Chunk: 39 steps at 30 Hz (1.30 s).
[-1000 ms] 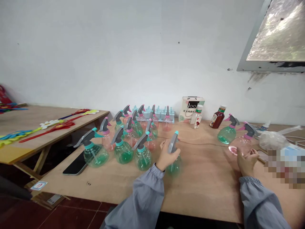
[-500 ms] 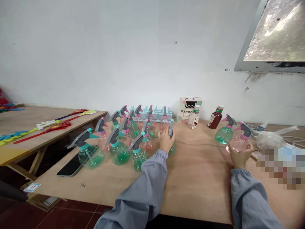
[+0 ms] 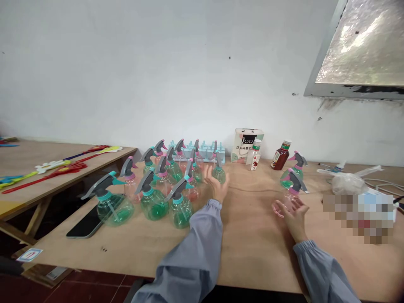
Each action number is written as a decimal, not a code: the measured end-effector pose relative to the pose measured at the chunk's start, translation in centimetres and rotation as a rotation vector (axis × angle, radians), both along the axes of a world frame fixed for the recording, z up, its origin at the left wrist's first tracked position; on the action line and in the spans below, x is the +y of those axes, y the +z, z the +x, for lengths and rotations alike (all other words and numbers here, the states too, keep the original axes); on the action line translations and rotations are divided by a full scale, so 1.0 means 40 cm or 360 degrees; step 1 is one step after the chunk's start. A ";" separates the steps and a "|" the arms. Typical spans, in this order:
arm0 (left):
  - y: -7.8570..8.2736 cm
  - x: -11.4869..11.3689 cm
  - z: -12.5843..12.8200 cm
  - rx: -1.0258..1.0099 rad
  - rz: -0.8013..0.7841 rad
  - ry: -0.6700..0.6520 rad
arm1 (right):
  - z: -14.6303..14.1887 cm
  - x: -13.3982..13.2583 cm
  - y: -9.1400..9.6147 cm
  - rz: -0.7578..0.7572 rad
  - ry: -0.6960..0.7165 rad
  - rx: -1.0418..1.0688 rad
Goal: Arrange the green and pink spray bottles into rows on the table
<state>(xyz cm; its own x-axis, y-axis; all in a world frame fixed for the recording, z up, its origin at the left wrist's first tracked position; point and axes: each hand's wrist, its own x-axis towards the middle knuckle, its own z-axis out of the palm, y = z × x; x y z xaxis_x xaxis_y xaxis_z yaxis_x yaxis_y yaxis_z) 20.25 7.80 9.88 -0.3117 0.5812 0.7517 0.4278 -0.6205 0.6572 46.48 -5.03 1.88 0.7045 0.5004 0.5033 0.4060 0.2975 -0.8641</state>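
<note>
My left hand (image 3: 217, 188) spread at green bottle (image 3: 219, 174), right hand (image 3: 295, 216) clamped on tilted pink bottle (image 3: 288, 197) over table (image 3: 252, 240). Most sprayers (image 3: 157, 206) look grouped left; likely 2 remain: this 1, plus green-bodied sprayer (image 3: 285, 182) behind.

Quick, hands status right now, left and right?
Left hand: open, beside a green spray bottle; contact cannot be told.
Right hand: closed, holding a pink spray bottle.

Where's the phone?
In the head view, the phone lies on the left of the near table, beside the leftmost green bottle, which partly hides it.
</note>
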 end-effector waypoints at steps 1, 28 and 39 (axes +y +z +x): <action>0.000 -0.028 0.004 0.0041 0.0116 -0.0149 | -0.043 -0.001 0.003 0.0018 0.0109 0.0121; 0.078 -0.219 -0.095 -0.0504 -0.0467 -0.1387 | 0.048 0.076 0.129 0.0131 -0.0557 -0.0573; 0.088 -0.240 -0.116 -0.0425 -0.0678 -0.1607 | 0.317 0.266 0.183 -0.0368 -0.0473 -0.0439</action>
